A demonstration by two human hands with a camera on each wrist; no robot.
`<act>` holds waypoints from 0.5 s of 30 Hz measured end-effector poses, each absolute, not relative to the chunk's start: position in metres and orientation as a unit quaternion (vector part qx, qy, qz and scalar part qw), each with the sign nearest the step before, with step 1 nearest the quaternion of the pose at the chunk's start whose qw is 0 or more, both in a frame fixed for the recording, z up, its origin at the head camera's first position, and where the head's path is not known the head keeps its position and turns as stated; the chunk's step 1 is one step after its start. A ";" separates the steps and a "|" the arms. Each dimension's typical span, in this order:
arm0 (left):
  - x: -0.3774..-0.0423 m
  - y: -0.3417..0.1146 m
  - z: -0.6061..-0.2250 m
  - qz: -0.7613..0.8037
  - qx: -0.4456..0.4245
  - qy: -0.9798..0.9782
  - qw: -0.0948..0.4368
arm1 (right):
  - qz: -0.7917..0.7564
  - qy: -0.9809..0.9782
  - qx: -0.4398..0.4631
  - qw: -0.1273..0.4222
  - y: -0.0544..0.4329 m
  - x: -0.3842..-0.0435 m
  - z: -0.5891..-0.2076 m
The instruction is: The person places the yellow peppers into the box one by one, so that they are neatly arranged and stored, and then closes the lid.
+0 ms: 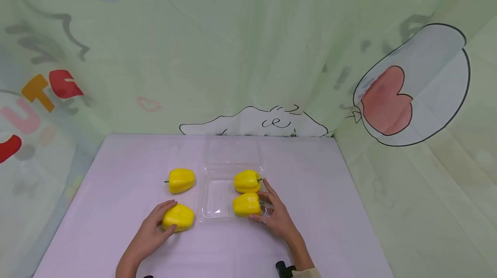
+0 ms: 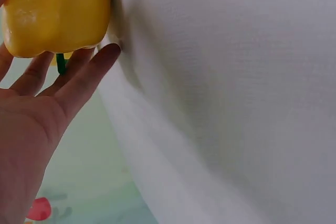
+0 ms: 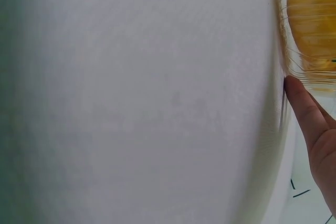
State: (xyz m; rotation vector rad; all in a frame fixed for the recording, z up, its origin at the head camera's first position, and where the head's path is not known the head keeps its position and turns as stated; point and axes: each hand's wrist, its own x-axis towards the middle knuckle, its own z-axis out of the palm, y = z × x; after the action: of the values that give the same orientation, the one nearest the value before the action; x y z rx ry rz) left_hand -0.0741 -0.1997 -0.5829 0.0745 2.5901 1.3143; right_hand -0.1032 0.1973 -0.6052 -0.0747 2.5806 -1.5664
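Observation:
On the left front of the table my left hand (image 1: 152, 226) grips a yellow bell pepper (image 1: 179, 217), thumb at its near side and fingers on its far side. Its green stem (image 2: 61, 64) points toward the palm in the left wrist view. My right hand (image 1: 276, 214) holds another yellow bell pepper (image 1: 246, 204) by its stem end, in the right half of a clear plastic container (image 1: 214, 216). A fingertip (image 3: 292, 82) touches the container's outer corner in the right wrist view. Just behind, a third yellow pepper (image 1: 246, 181) lies in the container.
One more yellow pepper (image 1: 181, 180) lies on the table left of the container, behind my left hand. The container's clear lid (image 1: 232, 151) is folded back toward the rear edge. A printed cloth wall (image 1: 217, 62) encloses the white table (image 1: 322, 209).

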 end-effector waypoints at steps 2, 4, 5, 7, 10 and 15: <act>-0.074 -0.201 -0.586 0.458 0.025 0.881 0.114 | -0.519 0.852 -0.024 0.061 0.198 -0.103 -0.605; -0.075 -0.202 -0.588 0.468 0.024 0.877 0.110 | -0.520 0.852 -0.024 0.062 0.197 -0.103 -0.605; -0.075 -0.202 -0.589 0.473 0.023 0.874 0.109 | -0.519 0.852 -0.024 0.062 0.197 -0.103 -0.605; -0.075 -0.203 -0.590 0.480 0.018 0.870 0.111 | -0.519 0.852 -0.024 0.063 0.197 -0.103 -0.605; -0.075 -0.204 -0.589 0.486 0.013 0.865 0.120 | -0.520 0.851 -0.024 0.063 0.197 -0.103 -0.604; -0.074 -0.204 -0.590 0.486 0.010 0.865 0.123 | -0.521 0.851 -0.025 0.064 0.196 -0.101 -0.602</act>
State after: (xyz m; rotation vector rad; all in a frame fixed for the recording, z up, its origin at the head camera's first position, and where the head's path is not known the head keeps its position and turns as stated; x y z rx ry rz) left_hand -0.0741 -0.2036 -0.5896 0.0288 2.5232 1.4186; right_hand -0.1014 0.1964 -0.6020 -0.0764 2.5708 -1.5723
